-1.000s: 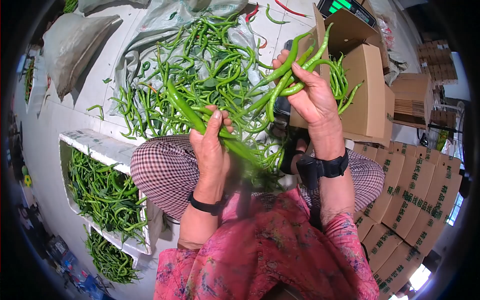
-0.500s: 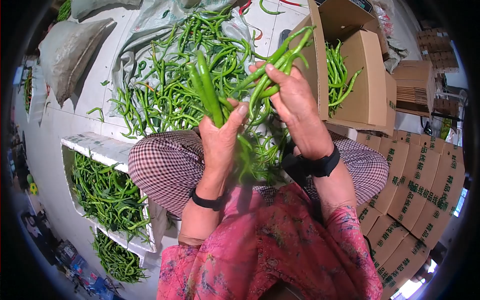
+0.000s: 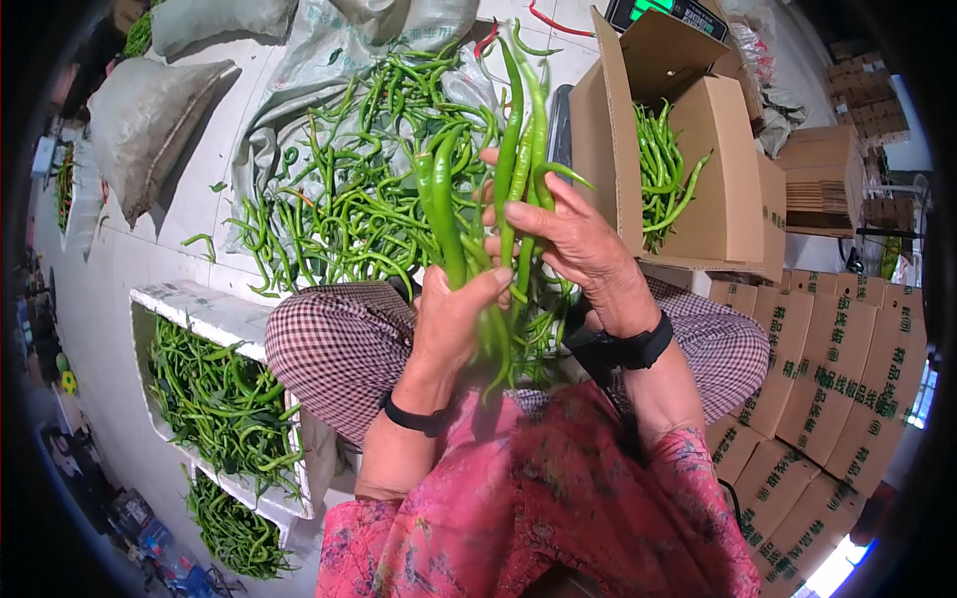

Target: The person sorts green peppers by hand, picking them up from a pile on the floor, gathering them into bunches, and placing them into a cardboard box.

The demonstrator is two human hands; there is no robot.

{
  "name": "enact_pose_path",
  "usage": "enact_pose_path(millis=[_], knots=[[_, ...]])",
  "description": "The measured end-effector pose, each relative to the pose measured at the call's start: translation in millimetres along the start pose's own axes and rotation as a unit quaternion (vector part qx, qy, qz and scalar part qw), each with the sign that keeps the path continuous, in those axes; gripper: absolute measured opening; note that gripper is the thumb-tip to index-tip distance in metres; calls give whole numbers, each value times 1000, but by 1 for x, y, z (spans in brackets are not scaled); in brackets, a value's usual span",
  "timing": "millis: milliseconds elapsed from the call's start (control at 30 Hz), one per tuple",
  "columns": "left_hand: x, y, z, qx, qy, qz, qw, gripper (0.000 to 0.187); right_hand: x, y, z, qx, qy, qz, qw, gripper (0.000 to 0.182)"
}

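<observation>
My left hand (image 3: 451, 311) is closed round a bunch of long green peppers (image 3: 442, 204), their stem ends pointing up and away from me. Just right of it, my right hand (image 3: 573, 239) holds several more green peppers (image 3: 518, 164) between thumb and fingers, roughly upright. The two bunches are close together at their lower ends. Beneath and beyond both hands, a heap of loose green peppers (image 3: 344, 204) lies on a pale plastic sack (image 3: 267, 125).
An open cardboard box (image 3: 733, 164) with peppers inside stands at right, near a scale (image 3: 666, 14). Flattened printed cartons (image 3: 832, 369) lie at lower right. A foam box (image 3: 199, 299) of peppers is at left, with stuffed sacks (image 3: 150, 125) beyond.
The peppers in my right hand have swung from slanting right to nearly upright, and that hand has come lower. My left hand has moved slightly down and right with its bunch.
</observation>
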State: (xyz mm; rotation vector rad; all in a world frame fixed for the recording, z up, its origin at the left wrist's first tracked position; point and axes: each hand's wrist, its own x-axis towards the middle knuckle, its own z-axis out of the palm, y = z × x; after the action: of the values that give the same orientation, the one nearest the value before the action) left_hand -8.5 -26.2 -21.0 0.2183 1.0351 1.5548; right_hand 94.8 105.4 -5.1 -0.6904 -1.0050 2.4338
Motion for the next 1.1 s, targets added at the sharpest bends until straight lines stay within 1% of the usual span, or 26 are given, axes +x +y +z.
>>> enact_pose_path(millis=[33, 67, 100, 167, 200, 233, 300, 333, 367, 433, 467, 500, 533, 567, 600, 633, 700, 767, 833, 867, 933, 967, 1000, 1033, 1100], knots=[[-1, -1, -2, -19, -8, -11, 1000, 27, -2, -5, 2, -14, -31, 2, 999, 57], [0, -5, -6, -9, -3, -8, 1000, 30, -8, -11, 6, -19, -30, 20, 999, 53], [-1, -2, -3, -8, -7, -5, 1000, 30, -9, -6, 0, -20, -31, 16, 999, 53], [-2, 5, 5, -13, 10, -1, 1000, 36, -7, 8, -15, 1, -18, 16, 1000, 52], [-2, 6, 4, 10, 2, -3, 1000, 42, -9, 7, -12, 36, -19, 25, 999, 50], [-3, 7, 6, 11, 0, 0, 1000, 42, -9, 7, -13, 35, -21, 22, 999, 50], [-6, 9, 10, 33, 43, 25, 998, 26, -11, 7, -18, 44, -17, 15, 999, 48], [-7, 5, 7, -6, 68, 52, 996, 24, -16, 6, -17, 42, -9, 26, 999, 44], [-6, 7, 8, -23, 99, 75, 992, 24, -18, 8, -16, 43, -7, 24, 999, 44], [-8, 13, 9, -23, 100, 84, 991, 21, -23, 11, -15, 37, 11, 41, 998, 40], [-7, 9, 3, -4, 83, 103, 991, 24, -24, 11, -14, 40, -20, 35, 998, 36], [-8, 8, 5, -3, 82, 104, 991, 24, -26, 12, -14, 40, -21, 34, 998, 36], [-9, 8, 7, 14, 77, 86, 993, 24, -28, 13, -13, 46, -16, 35, 998, 37], [-9, 8, 8, 30, 72, 67, 995, 25, -31, 15, -12, 53, -11, 37, 998, 38], [-10, 7, 10, 37, 82, 78, 993, 29, -34, 14, -5, 50, 11, 31, 998, 35], [-11, 8, 12, 37, 82, 77, 993, 29, -35, 14, 1, 52, 12, 32, 998, 35], [-14, 8, 19, 87, 74, 81, 990, 28, -35, 13, 8, 116, 20, 51, 992, 32], [-11, -3, 11, 97, 72, 81, 989, 28, -35, 18, 8, 111, 25, 53, 992, 30], [-13, -6, 10, 151, 68, 74, 983, 29, -35, 22, 10, 29, 65, 5, 997, 30], [-14, -5, 11, 187, 78, 76, 976, 26, -36, 25, 11, 31, 61, 9, 998, 30], [-16, 0, 10, 193, 86, 76, 974, 24, -36, 30, 16, 18, 153, -4, 988, 28], [-18, 3, 10, 199, 91, 75, 973, 22, -37, 29, 17, 19, 141, 6, 990, 28], [-18, 8, 13, 174, 78, 73, 979, 19, -40, 24, 15, 10, 116, -14, 993, 27], [-21, 15, 15, 175, 103, 82, 976, 19, -41, 19, 14, 4, 82, -27, 996, 26], [-38, 34, 12, 47, 94, 110, 988, 18, -42, -6, 15, -42, 102, -30, 993, 27]])
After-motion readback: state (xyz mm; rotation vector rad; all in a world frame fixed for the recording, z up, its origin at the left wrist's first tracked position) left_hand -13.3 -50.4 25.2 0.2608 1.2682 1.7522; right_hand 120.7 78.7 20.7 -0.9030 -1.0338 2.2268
